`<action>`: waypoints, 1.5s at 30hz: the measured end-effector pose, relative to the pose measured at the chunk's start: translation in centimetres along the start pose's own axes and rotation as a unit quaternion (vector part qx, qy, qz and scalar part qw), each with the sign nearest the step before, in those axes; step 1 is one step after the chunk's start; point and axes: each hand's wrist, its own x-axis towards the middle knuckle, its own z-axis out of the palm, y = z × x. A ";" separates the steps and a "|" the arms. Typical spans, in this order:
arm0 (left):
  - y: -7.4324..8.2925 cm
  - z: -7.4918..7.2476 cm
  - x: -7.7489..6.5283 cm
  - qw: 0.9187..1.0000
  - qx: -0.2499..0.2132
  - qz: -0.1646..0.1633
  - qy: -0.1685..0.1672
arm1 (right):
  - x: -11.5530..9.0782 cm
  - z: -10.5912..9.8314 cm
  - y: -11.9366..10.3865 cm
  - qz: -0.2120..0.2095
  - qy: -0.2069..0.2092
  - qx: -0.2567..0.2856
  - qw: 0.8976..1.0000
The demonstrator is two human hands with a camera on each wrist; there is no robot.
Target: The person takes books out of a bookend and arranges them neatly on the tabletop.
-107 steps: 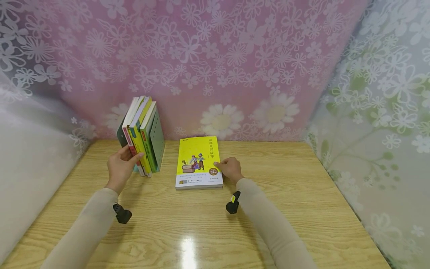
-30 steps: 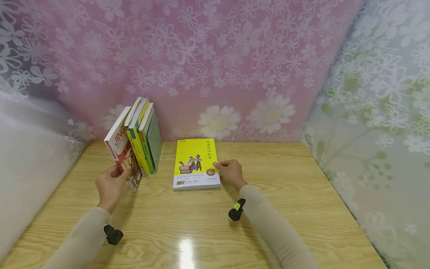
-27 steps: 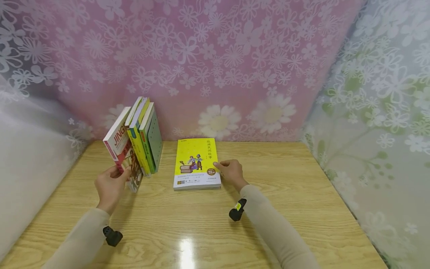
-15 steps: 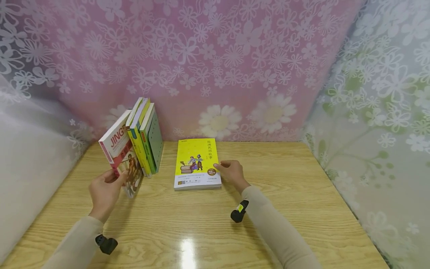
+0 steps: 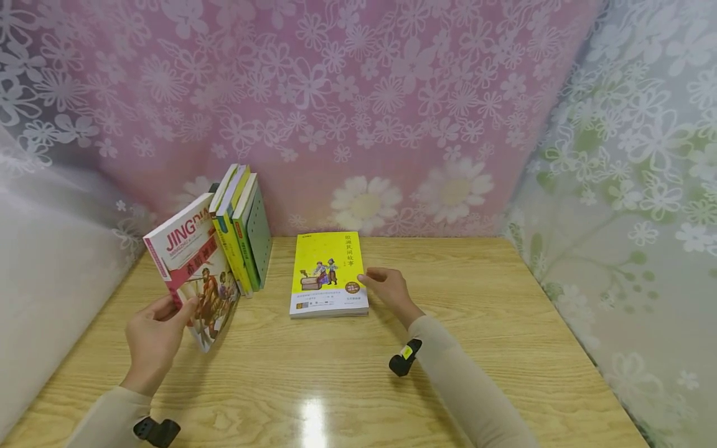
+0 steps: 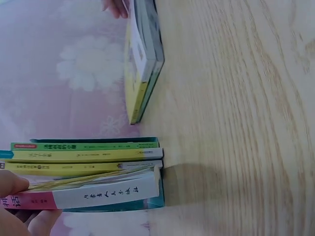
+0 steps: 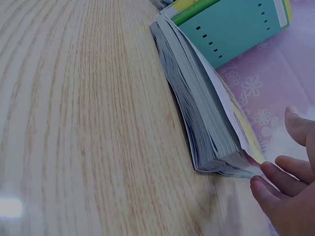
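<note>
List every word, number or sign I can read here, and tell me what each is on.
"JINGDIA", the rest hidden: cover of the held book
"话": its spine, pink part
"内蒙古人民出版社": same spine, white part
"欧洲民间故事": cover of the yellow book
Too small or blurred: remaining print on those two, and the upright books' spines.

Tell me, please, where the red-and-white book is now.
In the head view, the red-and-white book is at the left, held in the left hand, beside the standing books.
</note>
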 end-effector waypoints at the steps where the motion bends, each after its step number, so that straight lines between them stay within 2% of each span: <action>1: 0.1 -0.2 -0.2 1.000 -0.005 -0.003 0.001 | -0.1 0.0 0.0 -0.003 -0.002 0.004 1.000; 8: 1.3 -1.6 -1.2 0.999 -0.045 -0.029 0.003 | -0.6 -0.1 -0.5 -0.015 -0.014 0.049 0.999; 10: 1.5 -2.0 -1.4 0.997 -0.065 -0.048 -0.002 | -0.9 -0.1 -0.6 -0.020 -0.020 0.061 0.998; 15: 1.5 -2.9 -2.0 0.994 -0.066 -0.083 -0.022 | -1.6 -0.1 -1.0 -0.043 -0.042 0.082 0.995; 18: 1.6 -3.3 -2.4 0.994 -0.056 -0.089 -0.032 | -2.0 0.0 -1.2 -0.055 -0.056 0.092 0.993; 19: 1.6 -3.5 -2.6 0.994 -0.045 -0.088 -0.039 | -2.1 0.1 -1.2 -0.058 -0.060 0.092 0.992; 22: 1.9 -3.7 -3.2 0.994 -0.052 -0.085 -0.048 | -2.3 0.2 -1.3 -0.056 -0.069 0.095 0.991; 26: 2.4 -3.6 -3.9 0.989 -0.102 -0.091 -0.048 | -2.5 0.4 -1.2 -0.057 -0.079 0.106 0.990; 34: 3.3 -4.0 -4.6 0.985 -0.126 -0.102 -0.066 | -2.8 0.6 -1.1 -0.063 -0.102 0.114 0.986; 39: 3.9 -4.2 -5.3 0.981 -0.150 -0.092 -0.085 | -2.9 0.8 -1.1 -0.067 -0.108 0.121 0.984; 45: 4.5 -3.9 -6.3 0.973 -0.200 -0.077 -0.082 | -3.2 0.8 -1.2 -0.062 -0.118 0.128 0.983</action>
